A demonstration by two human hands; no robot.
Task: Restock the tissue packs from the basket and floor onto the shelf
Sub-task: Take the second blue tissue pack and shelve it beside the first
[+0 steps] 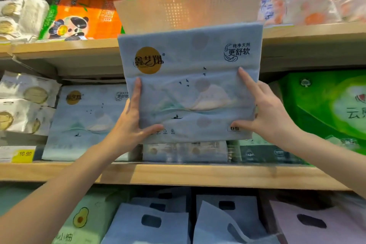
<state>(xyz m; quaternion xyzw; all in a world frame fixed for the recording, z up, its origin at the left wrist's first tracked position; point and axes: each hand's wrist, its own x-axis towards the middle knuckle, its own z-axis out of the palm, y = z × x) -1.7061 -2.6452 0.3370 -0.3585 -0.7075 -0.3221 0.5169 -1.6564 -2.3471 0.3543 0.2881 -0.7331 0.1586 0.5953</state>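
The left hand (126,125) and right hand (267,113) grip a blue tissue pack (188,55), not yet shelved. A matching pack (85,121) already stands left.

Centre pack (190,85): pale blue, gold disc, faint mountain-and-birds print. Upper-left pack (79,20): orange, panda motif. Right-edge pack (326,105): bright green. Lower-left price tag (23,154): yellow. Shelf (178,174): pale wood.

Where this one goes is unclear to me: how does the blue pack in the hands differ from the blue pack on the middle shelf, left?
The held pack is gripped by the left hand and right hand, up off the middle shelf; the shelf pack stands on it, untouched. The held pack's handle flap sticks up; the shelf pack shows none raised. Both share pale blue wrap, gold logo, mountain print.
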